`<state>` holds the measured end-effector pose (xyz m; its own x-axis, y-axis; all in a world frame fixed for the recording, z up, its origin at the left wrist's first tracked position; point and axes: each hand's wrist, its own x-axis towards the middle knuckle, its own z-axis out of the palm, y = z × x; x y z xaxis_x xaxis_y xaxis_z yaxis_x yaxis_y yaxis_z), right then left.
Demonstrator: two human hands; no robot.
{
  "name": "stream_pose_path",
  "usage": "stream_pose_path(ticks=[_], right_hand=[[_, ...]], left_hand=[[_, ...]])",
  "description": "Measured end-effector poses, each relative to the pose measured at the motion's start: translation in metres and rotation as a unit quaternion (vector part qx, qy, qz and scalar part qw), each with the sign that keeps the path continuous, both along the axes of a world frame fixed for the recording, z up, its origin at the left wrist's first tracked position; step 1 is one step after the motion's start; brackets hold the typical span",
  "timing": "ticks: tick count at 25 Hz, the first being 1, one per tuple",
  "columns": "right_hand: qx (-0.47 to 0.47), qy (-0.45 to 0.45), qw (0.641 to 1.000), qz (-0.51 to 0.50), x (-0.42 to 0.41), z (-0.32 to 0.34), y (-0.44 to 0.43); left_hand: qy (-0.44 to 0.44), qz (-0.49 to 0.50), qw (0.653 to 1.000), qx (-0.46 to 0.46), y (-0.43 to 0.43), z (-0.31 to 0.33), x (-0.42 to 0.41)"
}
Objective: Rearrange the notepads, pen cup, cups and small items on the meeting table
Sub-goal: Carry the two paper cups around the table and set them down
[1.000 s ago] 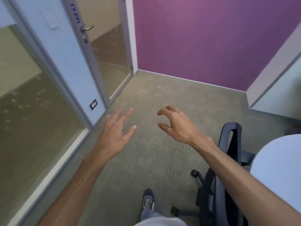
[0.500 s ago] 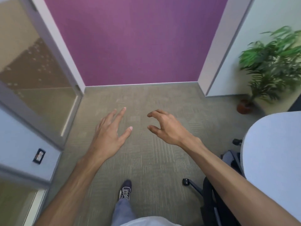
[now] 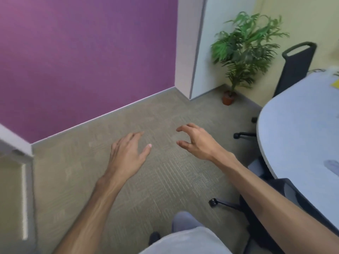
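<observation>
The rounded end of the pale meeting table (image 3: 293, 129) fills the right side. A yellow item (image 3: 336, 83) shows at the table's far right edge, cut off by the frame; I cannot tell what it is. No notepads, cups or pen cup can be made out. My left hand (image 3: 128, 154) floats over the carpet with fingers spread and nothing in it. My right hand (image 3: 196, 142) hovers beside it, fingers curled and apart, also empty, well left of the table's edge.
A black office chair (image 3: 293, 65) stands behind the table, and another chair (image 3: 271, 204) sits tucked under its near edge, castors out on the carpet. A potted plant (image 3: 242, 52) stands in the corner. A purple wall (image 3: 82, 57) is ahead, a glass partition at left.
The view has swung right: the glass door has slid out of sight, while the plant, the back chair and more of the table have come in. Both hands stay empty in the same pose.
</observation>
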<state>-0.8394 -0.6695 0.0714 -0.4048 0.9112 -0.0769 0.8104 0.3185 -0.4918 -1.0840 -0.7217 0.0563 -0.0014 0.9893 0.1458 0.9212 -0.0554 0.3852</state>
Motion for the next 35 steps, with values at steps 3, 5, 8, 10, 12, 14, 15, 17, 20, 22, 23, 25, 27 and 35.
stream_pose_path(ticks=[3,5,8,10,12,14,15,17,20,22,23,25,27,35], right_hand=[[0.014,-0.002,0.998,-0.065,0.01,-0.002,0.035],[0.019,-0.003,0.995,-0.101,0.022,-0.004,0.062],[0.024,-0.007,0.989,-0.144,0.05,-0.015,0.112],[0.026,-0.007,0.986,-0.162,0.072,-0.022,0.151],[0.024,-0.002,0.981,-0.195,0.1,-0.027,0.195],[0.022,0.0,0.975,-0.22,0.129,-0.027,0.232],[0.02,-0.002,0.973,-0.229,0.144,-0.026,0.248],[0.016,-0.003,0.966,-0.257,0.176,-0.023,0.279],[0.021,0.007,0.953,-0.302,0.219,-0.018,0.312],[0.021,0.012,0.943,-0.332,0.249,-0.016,0.331],[0.019,0.015,0.938,-0.347,0.262,-0.016,0.338],[0.021,0.02,0.925,-0.38,0.291,-0.016,0.356],[0.026,0.027,0.909,-0.416,0.321,-0.018,0.377],[0.024,0.035,0.848,-0.529,0.43,-0.02,0.473]], left_hand=[[-0.008,-0.069,0.998,-0.004,0.067,0.0,0.01],[-0.014,-0.108,0.994,-0.005,0.111,-0.002,0.025],[-0.017,-0.153,0.988,0.0,0.184,-0.009,0.059],[-0.018,-0.177,0.984,0.001,0.234,-0.011,0.086],[-0.018,-0.199,0.98,0.0,0.287,-0.012,0.118],[-0.018,-0.223,0.975,-0.004,0.334,-0.009,0.151],[-0.017,-0.235,0.972,-0.004,0.356,-0.008,0.167],[-0.018,-0.261,0.965,-0.004,0.4,-0.007,0.204],[-0.016,-0.292,0.956,0.0,0.451,-0.007,0.257],[-0.017,-0.327,0.945,0.0,0.48,-0.007,0.297],[-0.02,-0.345,0.938,-0.001,0.493,-0.006,0.316],[-0.024,-0.38,0.925,0.0,0.521,-0.006,0.352],[-0.023,-0.409,0.912,0.004,0.554,-0.007,0.388],[-0.034,-0.514,0.857,0.002,0.698,-0.01,0.527]])
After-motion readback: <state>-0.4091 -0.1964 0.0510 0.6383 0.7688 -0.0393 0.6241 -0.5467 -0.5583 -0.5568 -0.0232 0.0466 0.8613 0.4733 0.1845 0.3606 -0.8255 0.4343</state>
